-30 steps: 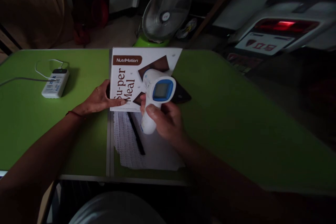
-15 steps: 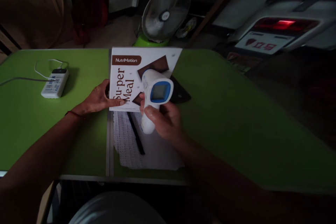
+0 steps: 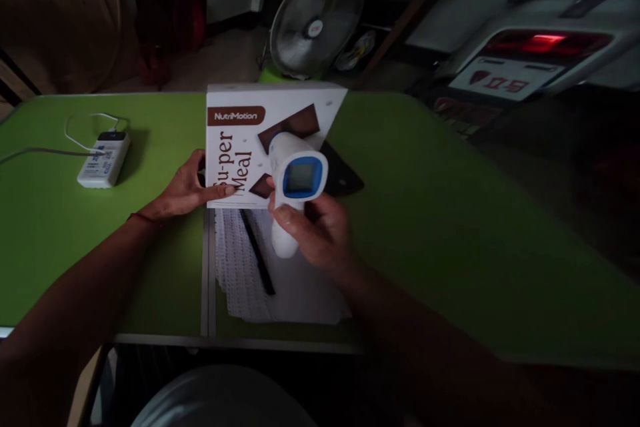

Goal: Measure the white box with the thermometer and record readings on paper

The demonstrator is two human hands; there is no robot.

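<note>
My left hand point(image 3: 187, 188) grips the lower left edge of a white and brown box point(image 3: 227, 153) printed "NutriMotion Su-per Meal", thumb on its front face; the fingers behind are hidden. In my right hand point(image 3: 320, 230) is a white infrared thermometer point(image 3: 284, 233), held upright by its handle. Its blue-rimmed screen faces me and its head is in front of the box; whether the two touch I cannot tell. Below the box lie sheets of paper point(image 3: 305, 293) with printed rows, and a black pen point(image 3: 259, 257) rests on them.
On the left of the green table point(image 3: 450, 247) lies a white power bank point(image 3: 105, 163) with cables plugged in. A dark flat object point(image 3: 343, 173) lies behind the box. Past the table stand a fan point(image 3: 317, 20) and a vehicle with a red tail light point(image 3: 547, 43).
The box has shifted slightly left and its top edge now shows more. The thermometer's handle has swung a little to the right. Both hands keep their grip.
</note>
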